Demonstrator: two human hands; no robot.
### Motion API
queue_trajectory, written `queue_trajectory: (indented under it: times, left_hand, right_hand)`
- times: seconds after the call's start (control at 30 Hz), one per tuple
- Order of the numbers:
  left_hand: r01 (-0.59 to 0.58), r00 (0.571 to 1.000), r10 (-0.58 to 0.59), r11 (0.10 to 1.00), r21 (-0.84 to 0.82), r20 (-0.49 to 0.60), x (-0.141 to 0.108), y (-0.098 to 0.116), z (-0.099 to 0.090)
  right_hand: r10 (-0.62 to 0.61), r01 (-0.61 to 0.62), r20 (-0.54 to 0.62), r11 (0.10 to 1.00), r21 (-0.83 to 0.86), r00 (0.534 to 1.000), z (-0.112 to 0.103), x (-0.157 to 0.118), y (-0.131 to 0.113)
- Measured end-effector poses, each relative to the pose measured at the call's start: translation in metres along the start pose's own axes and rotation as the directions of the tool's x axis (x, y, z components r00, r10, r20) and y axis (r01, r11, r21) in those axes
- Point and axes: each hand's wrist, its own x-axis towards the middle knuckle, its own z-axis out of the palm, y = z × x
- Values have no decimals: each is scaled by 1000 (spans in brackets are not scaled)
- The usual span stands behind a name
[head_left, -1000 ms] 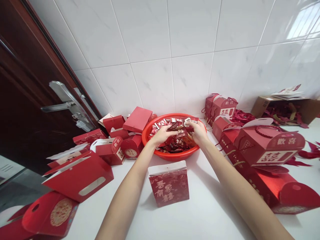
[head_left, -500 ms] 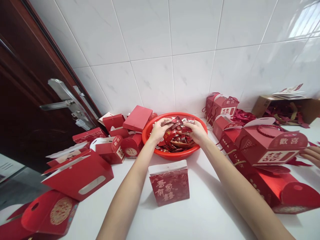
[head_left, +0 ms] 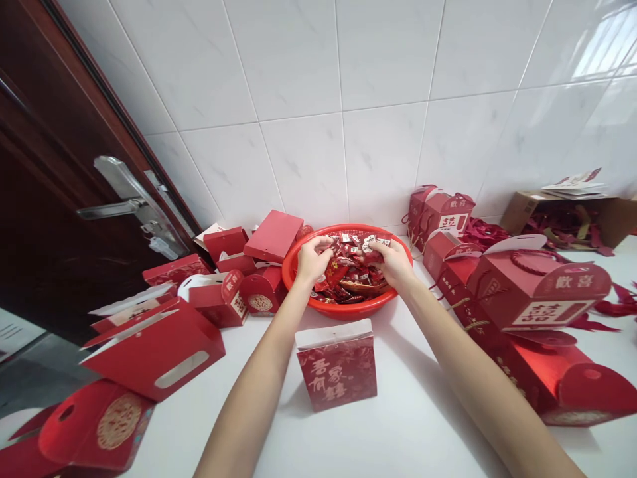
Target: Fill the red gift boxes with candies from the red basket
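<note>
A red plastic basket (head_left: 348,309) stands against the tiled wall, filled with small wrapped candies (head_left: 348,275) in red and white. My left hand (head_left: 314,260) is over the basket's left side, thumb and fingers curled among the candies; what it holds, if anything, is too small to name. On the basket's right side, my right hand (head_left: 391,260) pinches a wrapped candy with white and dark print (head_left: 369,243). Nearer to me, between my forearms, a small dark red box (head_left: 338,372) with white characters stands upright, its white-edged top open.
Red gift boxes (head_left: 159,345) crowd the left side, beside a dark door (head_left: 44,166) with a metal handle. More red boxes (head_left: 542,285) line the right, with red ribbons (head_left: 485,232) and a cardboard box (head_left: 522,212) behind.
My left hand has moved slightly apart from the dark red packet between the hands. My right hand has shifted a little within the basket. Another hand at the right edge has left the view.
</note>
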Motion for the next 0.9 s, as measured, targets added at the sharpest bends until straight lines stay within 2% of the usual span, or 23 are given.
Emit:
queue_trajectory:
  times: [0.07,0.1,0.2,0.27,0.37,0.5,0.63,0.7,0.8,0.9]
  left_hand:
    - [-79,977,68,996,50,202,-3,1,1]
    - [-118,945,82,988,97,316,-5,2,2]
    - [-217,810,20,939,267,587,-12,7,5]
    - [-257,739,-36,908,331,673,-15,11,6]
    - [-296,703,-57,883,364,709,-16,13,8]
    - [-304,710,-50,877,371,702,-14,10,11]
    - [-214,729,-110,901,378,676,-14,8,10]
    - [-149,774,-93,935,323,626,-13,8,8]
    - [-2,865,-86,985,174,494,-9,8,5]
    - [143,912,-153,988,54,381,-5,7,3]
  right_hand:
    - [-48,50,-66,998,27,997,1,1,0]
    - [-67,70,-93,997,38,993,2,1,0]
    - [-93,102,-163,993,50,982,2,2,0]
    - [-100,110,-171,993,51,980,2,3,0]
    - [-108,115,-143,992,45,984,0,4,1]
    - [-121,130,-155,990,51,981,1,4,1]
    - [-128,138,-165,989,48,978,3,2,-1]
    - [-123,132,-171,990,43,978,4,1,-2]
    - [-111,119,-169,992,39,979,4,0,-2]
    - [-89,96,-146,995,38,985,3,1,-2]
